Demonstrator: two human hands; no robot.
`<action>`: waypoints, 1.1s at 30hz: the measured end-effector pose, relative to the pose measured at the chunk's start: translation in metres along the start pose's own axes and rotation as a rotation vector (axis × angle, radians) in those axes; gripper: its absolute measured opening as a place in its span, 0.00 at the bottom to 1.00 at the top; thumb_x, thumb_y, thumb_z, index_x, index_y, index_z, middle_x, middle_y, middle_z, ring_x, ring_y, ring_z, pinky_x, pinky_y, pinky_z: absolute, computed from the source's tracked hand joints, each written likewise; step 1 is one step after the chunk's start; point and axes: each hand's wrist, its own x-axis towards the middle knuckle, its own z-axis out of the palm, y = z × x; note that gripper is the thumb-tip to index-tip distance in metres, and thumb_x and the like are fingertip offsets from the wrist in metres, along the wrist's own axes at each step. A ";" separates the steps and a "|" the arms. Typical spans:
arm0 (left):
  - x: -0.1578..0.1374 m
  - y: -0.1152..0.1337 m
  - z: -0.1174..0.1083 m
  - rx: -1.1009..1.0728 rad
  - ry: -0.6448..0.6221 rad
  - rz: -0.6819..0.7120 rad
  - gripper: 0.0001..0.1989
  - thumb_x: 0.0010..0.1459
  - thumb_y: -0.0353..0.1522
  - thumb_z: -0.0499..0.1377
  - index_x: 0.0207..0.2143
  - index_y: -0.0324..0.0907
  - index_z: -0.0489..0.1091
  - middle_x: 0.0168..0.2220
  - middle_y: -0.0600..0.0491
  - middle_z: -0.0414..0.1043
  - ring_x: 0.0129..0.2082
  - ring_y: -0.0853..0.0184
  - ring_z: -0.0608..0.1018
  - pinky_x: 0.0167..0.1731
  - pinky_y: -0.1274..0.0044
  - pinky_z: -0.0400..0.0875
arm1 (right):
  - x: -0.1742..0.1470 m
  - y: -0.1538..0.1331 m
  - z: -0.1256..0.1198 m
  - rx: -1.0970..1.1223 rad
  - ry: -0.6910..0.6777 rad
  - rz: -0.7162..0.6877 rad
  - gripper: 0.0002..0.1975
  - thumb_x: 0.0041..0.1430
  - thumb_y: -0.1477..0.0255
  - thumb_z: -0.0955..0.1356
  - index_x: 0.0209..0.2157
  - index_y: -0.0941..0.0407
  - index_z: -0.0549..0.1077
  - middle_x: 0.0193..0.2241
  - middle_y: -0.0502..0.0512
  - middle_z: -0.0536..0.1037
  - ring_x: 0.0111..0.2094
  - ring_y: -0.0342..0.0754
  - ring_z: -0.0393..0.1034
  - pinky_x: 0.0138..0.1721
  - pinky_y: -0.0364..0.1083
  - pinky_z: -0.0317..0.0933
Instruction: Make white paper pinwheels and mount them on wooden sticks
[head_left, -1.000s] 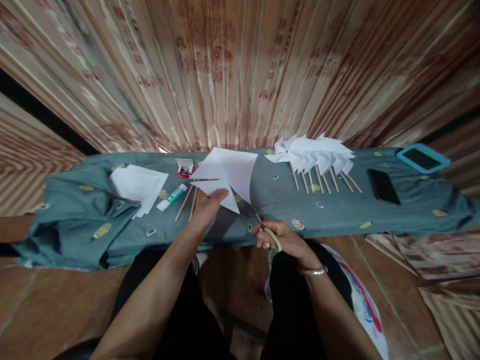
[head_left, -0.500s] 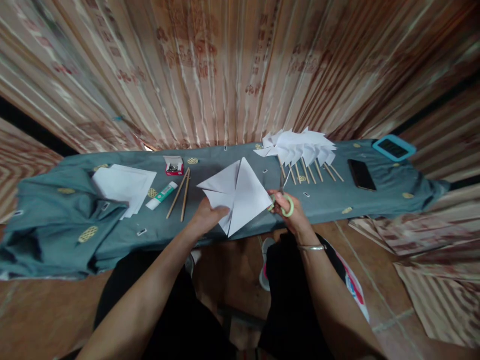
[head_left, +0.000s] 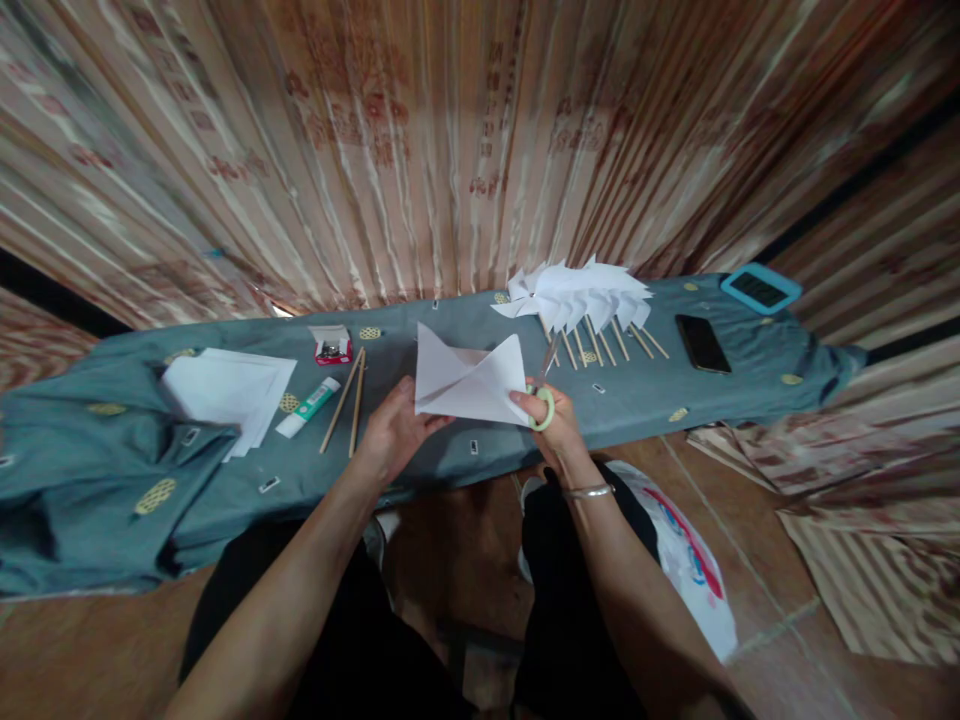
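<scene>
A white sheet of paper [head_left: 480, 393] with slits cut toward its middle is held up above the cloth-covered table. My left hand [head_left: 396, 428] grips its lower left side, fingers partly under it. My right hand [head_left: 553, 420] keeps a pair of scissors with pale green handles [head_left: 541, 410] in its palm, blades pointing away, while the thumb presses on the paper's right corner. Behind the scissors lies a row of paper pinwheels [head_left: 581, 298] on wooden sticks, overlapping one another.
On the left lie a stack of white paper [head_left: 225, 390], a glue stick [head_left: 309, 407], two wooden sticks [head_left: 349, 405] and an open red box of small metal pieces [head_left: 331, 347]. At right are a phone [head_left: 703, 344] and a blue-framed device [head_left: 760, 289]. A curtain [head_left: 420, 150] hangs behind.
The paper has been turned so that a straight edge faces me. My right thumb now presses on its corner, and the left hand has shifted along its side. The view has moved slightly right.
</scene>
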 end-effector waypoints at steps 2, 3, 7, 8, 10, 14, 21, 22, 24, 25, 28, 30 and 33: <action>-0.001 -0.003 0.004 -0.033 -0.042 -0.016 0.23 0.43 0.46 0.68 0.38 0.43 0.74 0.43 0.48 0.78 0.46 0.57 0.78 0.46 0.66 0.72 | 0.002 0.003 0.008 0.026 0.085 -0.059 0.22 0.33 0.62 0.78 0.31 0.55 0.74 0.26 0.49 0.79 0.27 0.45 0.70 0.34 0.45 0.65; -0.001 -0.005 0.007 -0.035 -0.047 -0.013 0.22 0.42 0.45 0.69 0.38 0.43 0.74 0.44 0.48 0.77 0.47 0.57 0.77 0.47 0.66 0.71 | 0.002 0.005 0.012 0.015 0.114 -0.087 0.22 0.34 0.61 0.77 0.32 0.56 0.74 0.27 0.49 0.79 0.27 0.45 0.70 0.35 0.45 0.65; 0.003 -0.018 0.022 -0.042 0.027 0.040 0.22 0.42 0.38 0.70 0.41 0.42 0.73 0.43 0.50 0.78 0.47 0.60 0.77 0.50 0.68 0.70 | -0.001 0.011 0.027 -0.073 0.103 -0.143 0.22 0.39 0.57 0.76 0.33 0.55 0.73 0.26 0.48 0.78 0.27 0.45 0.69 0.35 0.45 0.66; 0.005 -0.021 0.026 -0.068 0.050 0.048 0.21 0.43 0.36 0.70 0.41 0.42 0.73 0.42 0.50 0.78 0.46 0.61 0.78 0.49 0.68 0.71 | -0.002 0.013 0.030 -0.087 0.083 -0.145 0.21 0.40 0.57 0.76 0.34 0.55 0.73 0.26 0.48 0.77 0.27 0.44 0.69 0.34 0.45 0.66; 0.011 -0.023 0.032 -0.144 0.120 0.065 0.19 0.47 0.34 0.69 0.42 0.42 0.72 0.41 0.52 0.78 0.43 0.62 0.79 0.48 0.70 0.72 | -0.003 0.014 0.035 -0.110 0.065 -0.153 0.21 0.40 0.57 0.76 0.33 0.55 0.73 0.25 0.47 0.77 0.27 0.44 0.69 0.33 0.44 0.66; 0.023 -0.022 0.034 -0.249 0.298 0.076 0.11 0.56 0.31 0.62 0.42 0.41 0.70 0.38 0.53 0.79 0.38 0.66 0.79 0.43 0.73 0.75 | -0.004 0.017 0.038 -0.169 0.058 -0.135 0.23 0.38 0.55 0.76 0.33 0.55 0.73 0.24 0.47 0.75 0.26 0.43 0.67 0.30 0.43 0.64; 0.034 -0.008 0.022 -0.187 0.390 0.177 0.10 0.59 0.34 0.60 0.43 0.41 0.70 0.43 0.50 0.78 0.43 0.64 0.79 0.40 0.76 0.76 | -0.015 0.021 0.019 -0.278 -0.205 -0.037 0.27 0.46 0.47 0.72 0.38 0.56 0.75 0.26 0.53 0.78 0.27 0.46 0.70 0.30 0.45 0.64; 0.035 -0.005 0.019 -0.178 0.394 0.195 0.11 0.59 0.35 0.60 0.43 0.41 0.70 0.44 0.50 0.78 0.44 0.64 0.79 0.40 0.76 0.76 | -0.017 0.021 0.017 -0.291 -0.282 0.002 0.28 0.46 0.47 0.72 0.38 0.56 0.75 0.27 0.53 0.79 0.28 0.46 0.71 0.31 0.45 0.64; 0.038 0.000 0.014 -0.181 0.384 0.229 0.12 0.58 0.36 0.62 0.44 0.42 0.71 0.45 0.51 0.78 0.45 0.64 0.79 0.40 0.76 0.75 | -0.021 0.021 0.014 -0.318 -0.430 0.092 0.29 0.45 0.47 0.72 0.39 0.56 0.75 0.28 0.54 0.80 0.28 0.46 0.71 0.31 0.45 0.65; 0.040 0.001 0.011 -0.191 0.372 0.244 0.14 0.57 0.36 0.62 0.45 0.42 0.71 0.44 0.51 0.78 0.44 0.64 0.79 0.41 0.76 0.75 | -0.023 0.021 0.013 -0.333 -0.493 0.134 0.29 0.45 0.47 0.72 0.39 0.56 0.75 0.28 0.53 0.80 0.27 0.45 0.71 0.30 0.44 0.65; 0.044 0.004 0.006 -0.227 0.341 0.268 0.17 0.56 0.37 0.63 0.47 0.42 0.70 0.44 0.51 0.79 0.44 0.63 0.79 0.42 0.75 0.75 | -0.027 0.020 0.014 -0.379 -0.619 0.212 0.27 0.46 0.48 0.73 0.38 0.57 0.76 0.28 0.53 0.79 0.27 0.44 0.71 0.29 0.43 0.65; 0.045 0.004 0.006 -0.230 0.328 0.260 0.16 0.57 0.36 0.63 0.48 0.42 0.70 0.43 0.50 0.79 0.44 0.63 0.79 0.43 0.75 0.75 | -0.028 0.020 0.015 -0.387 -0.633 0.216 0.26 0.46 0.49 0.73 0.38 0.57 0.76 0.27 0.52 0.79 0.26 0.44 0.71 0.29 0.43 0.65; 0.044 0.003 0.008 -0.215 0.341 0.227 0.14 0.59 0.35 0.61 0.47 0.42 0.71 0.43 0.50 0.79 0.44 0.63 0.79 0.43 0.75 0.75 | -0.025 0.020 0.016 -0.373 -0.611 0.208 0.27 0.46 0.48 0.72 0.35 0.57 0.76 0.24 0.52 0.78 0.25 0.43 0.70 0.27 0.42 0.64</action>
